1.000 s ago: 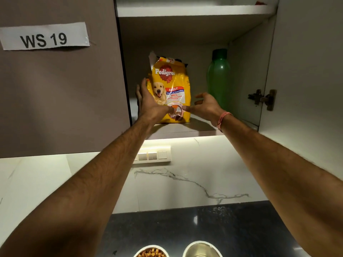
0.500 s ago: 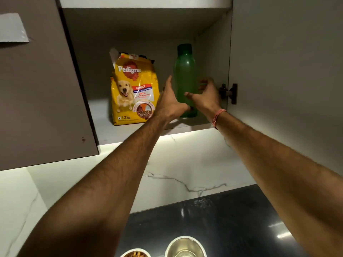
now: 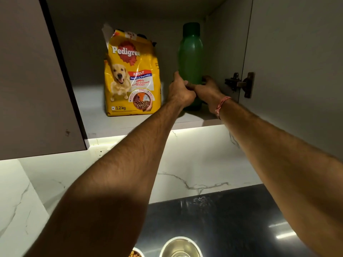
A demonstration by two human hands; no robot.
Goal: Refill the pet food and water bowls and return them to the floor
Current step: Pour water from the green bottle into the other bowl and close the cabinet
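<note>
Item: tall translucent green plastic water bottle with dark green screw cap [image 3: 191, 60], upright on the pale cupboard shelf [image 3: 130, 123], upper centre-right of frame, well apart from the yellow dog-food bag [image 3: 131, 75] at upper centre.

Hands: left hand [image 3: 181, 90] and right hand [image 3: 208, 89] both wrapped round the bottle's lower body, thumbs meeting in front.

Handling: probably rigid, smooth, possibly slick; heavy if full, fill level not discernible. Best held at the lower body, base supported.

Also: empty steel bowl [image 3: 180, 247] and kibble-filled bowl [image 3: 136, 254], bottom centre, on the dark countertop [image 3: 232, 219].
</note>
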